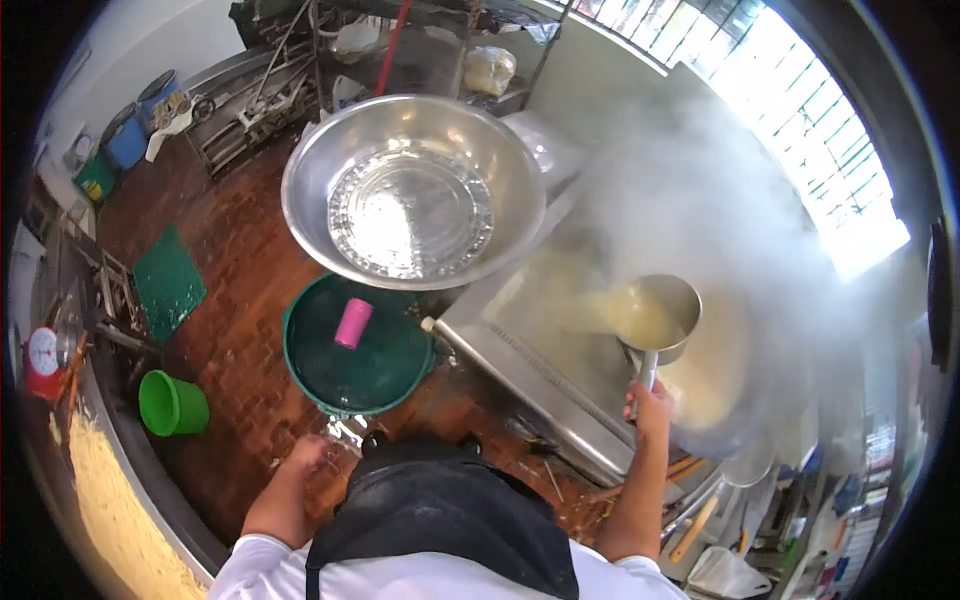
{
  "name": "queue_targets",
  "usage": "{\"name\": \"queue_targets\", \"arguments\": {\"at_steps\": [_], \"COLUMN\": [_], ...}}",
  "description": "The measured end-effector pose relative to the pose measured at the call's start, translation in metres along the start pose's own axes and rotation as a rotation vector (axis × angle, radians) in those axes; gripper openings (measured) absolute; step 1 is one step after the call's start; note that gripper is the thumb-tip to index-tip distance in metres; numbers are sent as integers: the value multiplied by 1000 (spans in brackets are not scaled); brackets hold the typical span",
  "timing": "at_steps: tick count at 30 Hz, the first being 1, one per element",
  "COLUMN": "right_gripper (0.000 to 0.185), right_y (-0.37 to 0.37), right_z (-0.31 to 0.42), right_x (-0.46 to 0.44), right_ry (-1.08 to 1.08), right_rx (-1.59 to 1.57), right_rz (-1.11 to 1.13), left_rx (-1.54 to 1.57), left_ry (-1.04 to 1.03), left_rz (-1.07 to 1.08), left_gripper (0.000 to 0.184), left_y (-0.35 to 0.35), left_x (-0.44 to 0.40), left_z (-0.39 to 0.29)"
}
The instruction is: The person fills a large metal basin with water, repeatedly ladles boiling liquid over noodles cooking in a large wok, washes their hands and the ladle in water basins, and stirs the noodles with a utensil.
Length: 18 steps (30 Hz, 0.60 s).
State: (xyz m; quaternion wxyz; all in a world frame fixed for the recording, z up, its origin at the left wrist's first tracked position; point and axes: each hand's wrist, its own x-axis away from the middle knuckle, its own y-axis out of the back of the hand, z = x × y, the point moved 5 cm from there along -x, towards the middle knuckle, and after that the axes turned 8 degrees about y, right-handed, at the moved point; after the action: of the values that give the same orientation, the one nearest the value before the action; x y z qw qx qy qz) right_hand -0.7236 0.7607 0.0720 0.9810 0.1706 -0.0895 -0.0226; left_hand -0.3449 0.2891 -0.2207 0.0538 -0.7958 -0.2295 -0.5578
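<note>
My right hand [650, 402] is closed round the handle of a metal saucepan [672, 318], tilted to the left. Pale yellowish liquid [605, 308] spills from the pan over a steel surface, blurred by steam. Right of and below the pan lies a large vat of cream-coloured liquid [710, 375], partly hidden by steam. My left hand [311, 453] hangs low near the green tub [290, 345], touching nothing that I can see; its fingers are small and blurred. In the tub, a pink cylinder [353, 323] rests in dark water.
A big steel basin [310, 200] stands above the tub. A bright green bucket [173, 404] and a green mat [168, 283] are on the red tiled floor. A red scale [43, 360] sits at far left. Utensils [695, 528] lie at lower right; a barred window [800, 110] is beyond.
</note>
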Motion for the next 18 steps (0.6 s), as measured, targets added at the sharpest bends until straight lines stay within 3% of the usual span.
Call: {"name": "queue_targets", "arguments": {"at_steps": [2, 5, 8, 11, 18], "right_gripper": [18, 12, 14, 17, 34], "right_y": [-7, -14, -21, -23, -15], "right_z": [2, 9, 11, 16, 20], "right_x": [4, 12, 14, 15, 2], "right_ry": [47, 70, 89, 119, 267], "right_rx": [31, 54, 131, 169, 685], "right_rz": [-31, -46, -57, -37, -92], "left_rx": [84, -58, -28, 41, -9], "left_ry": [45, 61, 212, 294, 247], "left_rz": [79, -13, -50, 9, -12], "left_gripper": [24, 23, 25, 22, 22], "left_y": [0, 15, 18, 25, 16], "left_x": [1, -23, 10, -18, -1], "left_z": [10, 49, 53, 87, 64]}}
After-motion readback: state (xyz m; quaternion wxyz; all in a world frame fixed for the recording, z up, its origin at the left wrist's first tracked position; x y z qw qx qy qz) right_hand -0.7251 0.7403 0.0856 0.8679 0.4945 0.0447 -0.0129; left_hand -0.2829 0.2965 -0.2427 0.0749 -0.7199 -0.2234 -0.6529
